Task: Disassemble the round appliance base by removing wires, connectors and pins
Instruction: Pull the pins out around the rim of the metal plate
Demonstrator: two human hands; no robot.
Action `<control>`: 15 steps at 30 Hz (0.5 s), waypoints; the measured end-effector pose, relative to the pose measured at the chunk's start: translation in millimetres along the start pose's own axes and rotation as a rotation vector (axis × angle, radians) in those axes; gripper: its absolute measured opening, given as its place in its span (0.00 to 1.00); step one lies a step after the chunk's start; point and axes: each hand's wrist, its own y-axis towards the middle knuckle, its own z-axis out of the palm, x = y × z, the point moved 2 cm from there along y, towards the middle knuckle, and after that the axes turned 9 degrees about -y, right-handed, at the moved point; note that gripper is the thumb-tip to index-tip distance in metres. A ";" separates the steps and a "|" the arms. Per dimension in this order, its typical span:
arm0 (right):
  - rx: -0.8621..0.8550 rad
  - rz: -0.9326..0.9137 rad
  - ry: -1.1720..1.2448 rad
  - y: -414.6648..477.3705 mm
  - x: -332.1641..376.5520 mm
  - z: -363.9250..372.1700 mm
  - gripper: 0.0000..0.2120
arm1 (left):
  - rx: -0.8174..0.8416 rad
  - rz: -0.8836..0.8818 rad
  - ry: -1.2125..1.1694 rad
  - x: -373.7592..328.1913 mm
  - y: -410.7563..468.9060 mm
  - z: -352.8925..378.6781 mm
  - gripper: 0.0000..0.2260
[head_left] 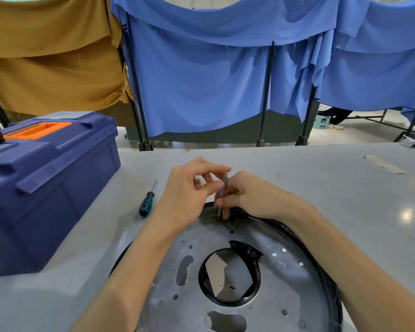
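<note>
Squarely at the near edge of the grey table [321,178] lies the round silver metal appliance base [285,279], a flat disc dotted with small holes and oval slots, black-rimmed, its large central opening lined by a torn black rubber ring [246,251]. At the base's far edge a slim grey metal rod [223,188] stands upright, the left hand [187,192] pinching its upper part and the right hand [252,195] curled round its lower part. Left of the base lies a teal-handled screwdriver [147,204], and further left a blue plastic toolbox [46,183].
</note>
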 end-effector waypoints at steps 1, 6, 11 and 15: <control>0.009 -0.002 0.002 -0.2 0.2 0.3 0.07 | -0.018 -0.006 0.009 0.5 -0.5 -0.8 0.11; 0.007 -0.003 -0.039 0.1 1.6 1.8 0.08 | -0.113 -0.054 0.071 1.4 -0.2 -1.7 0.10; 0.007 -0.022 -0.040 -0.5 1.9 1.5 0.08 | -0.162 -0.021 0.133 -0.2 0.0 -2.5 0.08; 0.014 -0.015 -0.035 -1.2 1.2 0.0 0.08 | -0.062 -0.015 0.031 -0.7 -0.7 -1.3 0.10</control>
